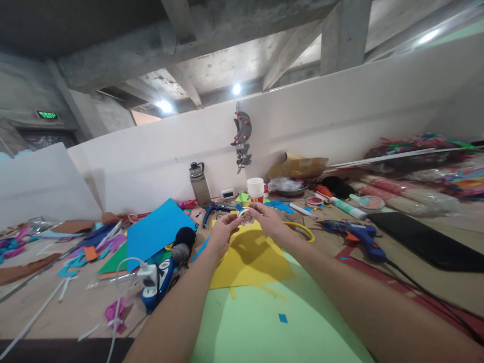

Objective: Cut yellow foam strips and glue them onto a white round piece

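Note:
My left hand (224, 233) and my right hand (267, 222) meet over the yellow sheet (249, 257), fingers closed on a small round white piece (246, 216) with brownish markings. A bit of blue (239, 206) shows at the top edge of that piece; whether it is fixed there I cannot tell. Under the yellow sheet lies a large pale green sheet (245, 322), with a small blue paper square (283, 318) on it. Just beyond the hands stands a stack of paper cups (255, 188).
A blue hot glue gun (363, 238) with a trailing cord lies to the right, near a black flat object (427, 239). On the left are blue sheets (159, 232), yarn balls (181, 253) and a power strip (157, 282). A bottle (199, 185) stands by the white partition.

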Demonstrator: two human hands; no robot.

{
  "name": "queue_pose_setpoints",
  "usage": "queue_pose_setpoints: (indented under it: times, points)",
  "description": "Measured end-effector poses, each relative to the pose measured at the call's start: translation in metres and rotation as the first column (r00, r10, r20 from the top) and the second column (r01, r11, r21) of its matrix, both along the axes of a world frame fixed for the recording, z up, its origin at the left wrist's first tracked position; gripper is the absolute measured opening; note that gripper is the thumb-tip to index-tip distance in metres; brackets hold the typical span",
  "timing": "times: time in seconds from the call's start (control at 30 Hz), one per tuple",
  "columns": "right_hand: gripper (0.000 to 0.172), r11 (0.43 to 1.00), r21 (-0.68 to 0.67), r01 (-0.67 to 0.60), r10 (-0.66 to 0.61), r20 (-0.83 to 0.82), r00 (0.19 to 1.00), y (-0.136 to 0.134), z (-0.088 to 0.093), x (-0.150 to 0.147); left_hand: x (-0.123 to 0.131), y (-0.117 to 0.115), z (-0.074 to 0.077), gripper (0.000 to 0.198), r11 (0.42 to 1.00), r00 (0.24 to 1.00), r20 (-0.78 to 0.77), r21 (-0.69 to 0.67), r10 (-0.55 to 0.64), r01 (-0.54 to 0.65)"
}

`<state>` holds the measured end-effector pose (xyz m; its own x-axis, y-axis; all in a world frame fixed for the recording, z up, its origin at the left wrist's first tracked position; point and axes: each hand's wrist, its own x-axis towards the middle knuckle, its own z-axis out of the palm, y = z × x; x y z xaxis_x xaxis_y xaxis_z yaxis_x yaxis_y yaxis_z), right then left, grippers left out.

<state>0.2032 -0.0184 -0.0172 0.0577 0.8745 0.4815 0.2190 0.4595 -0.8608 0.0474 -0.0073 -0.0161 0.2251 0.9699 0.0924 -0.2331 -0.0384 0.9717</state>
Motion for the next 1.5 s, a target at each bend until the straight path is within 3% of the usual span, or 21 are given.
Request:
queue_pose_setpoints:
  times: [0.5, 1.5]
  points:
    - [0.021, 0.999, -0.038, -0.028, 0.026, -0.058, 0.998, -0.0053, 0.0033, -0.0010, -0.0001, -0.0020, 0.0002, 0.038, 0.999, 0.999, -0.008, -0.006, -0.034, 0.034]
    - [0.021, 0.997, -0.031, -0.073, 0.069, -0.110, 0.991, -0.0054, 0.0012, -0.0006, 0.0001, 0.0011, -0.0019, 0.036, 1.000, 1.000, -0.014, 0.003, 0.015, -0.015]
